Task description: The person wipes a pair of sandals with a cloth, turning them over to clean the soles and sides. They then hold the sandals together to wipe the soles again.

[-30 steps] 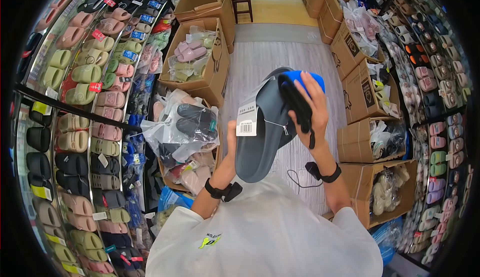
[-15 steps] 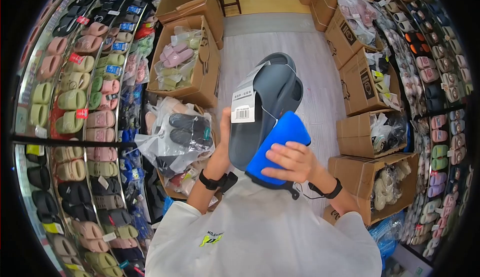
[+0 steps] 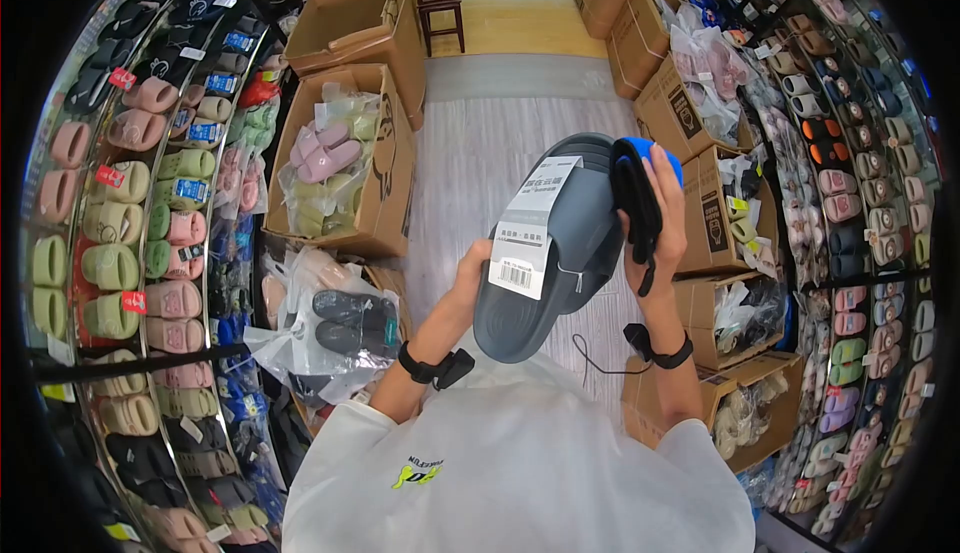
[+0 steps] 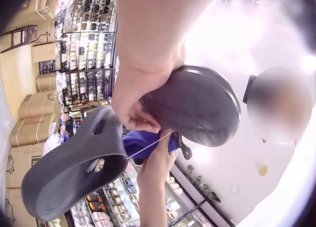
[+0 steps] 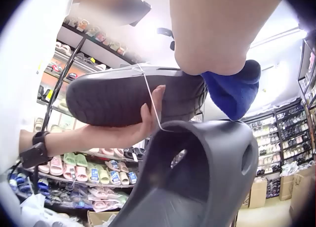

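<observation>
A pair of dark grey slippers (image 3: pixel 520 308), joined by a thin white tie, is held up in front of the chest. A white paper label (image 3: pixel 520 263) lies over the nearer one. My left hand (image 3: pixel 468 283) grips that slipper by its side, fingers curled under the sole (image 5: pixel 123 101) in the right wrist view. My right hand (image 3: pixel 662 223) holds a blue and black cloth pad (image 3: pixel 640 198) at the right of the slippers; a black loop hangs from it. In the left wrist view the blue cloth (image 4: pixel 140 142) is between the two hands, partly hidden.
Shelves of slippers (image 3: pixel 115 263) curve along the left, with more (image 3: pixel 880 253) on the right. Open cardboard boxes (image 3: pixel 385 193) with bagged slippers line both sides of the pale floor (image 3: pixel 470 133). A dark stool (image 3: pixel 440 8) stands at the far end.
Half a second ago the pad's blue side lay across the slippers' lower right; my right hand has moved it up and right, black side showing. The label and slippers have swung slightly.
</observation>
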A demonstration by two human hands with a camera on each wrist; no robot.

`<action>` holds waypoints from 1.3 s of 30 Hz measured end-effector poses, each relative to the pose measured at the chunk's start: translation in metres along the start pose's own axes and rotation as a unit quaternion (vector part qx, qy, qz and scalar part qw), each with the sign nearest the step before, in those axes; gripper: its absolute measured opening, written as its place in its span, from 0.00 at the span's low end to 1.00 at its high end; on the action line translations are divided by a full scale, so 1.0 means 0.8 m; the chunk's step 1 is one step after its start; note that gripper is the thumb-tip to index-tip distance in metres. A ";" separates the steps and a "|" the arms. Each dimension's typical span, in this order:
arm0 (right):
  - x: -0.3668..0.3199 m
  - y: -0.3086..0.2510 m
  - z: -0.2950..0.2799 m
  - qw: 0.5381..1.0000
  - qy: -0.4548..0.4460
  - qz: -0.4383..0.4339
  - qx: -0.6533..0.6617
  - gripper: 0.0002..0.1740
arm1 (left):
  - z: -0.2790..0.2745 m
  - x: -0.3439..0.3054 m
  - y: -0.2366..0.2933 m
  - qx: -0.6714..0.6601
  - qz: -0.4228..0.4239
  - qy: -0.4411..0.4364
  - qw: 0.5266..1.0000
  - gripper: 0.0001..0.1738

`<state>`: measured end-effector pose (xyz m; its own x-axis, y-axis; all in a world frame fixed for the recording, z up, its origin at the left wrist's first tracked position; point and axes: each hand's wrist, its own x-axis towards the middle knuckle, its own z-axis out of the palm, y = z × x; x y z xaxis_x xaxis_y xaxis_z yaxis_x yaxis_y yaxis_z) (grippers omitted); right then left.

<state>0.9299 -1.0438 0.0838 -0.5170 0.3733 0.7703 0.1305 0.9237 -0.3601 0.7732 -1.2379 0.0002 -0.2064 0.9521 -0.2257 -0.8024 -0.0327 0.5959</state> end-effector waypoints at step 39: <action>0.393 0.254 0.355 0.993 -0.055 -0.037 0.094 0.32 | -0.061 0.404 0.383 0.594 0.251 0.109 0.757 0.48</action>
<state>0.5539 -0.7629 0.1034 -0.6105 0.2835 0.7395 -0.0667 0.9120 -0.4047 0.4334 -0.9549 0.0723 -0.5092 0.8334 0.2149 0.4501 0.0451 0.8918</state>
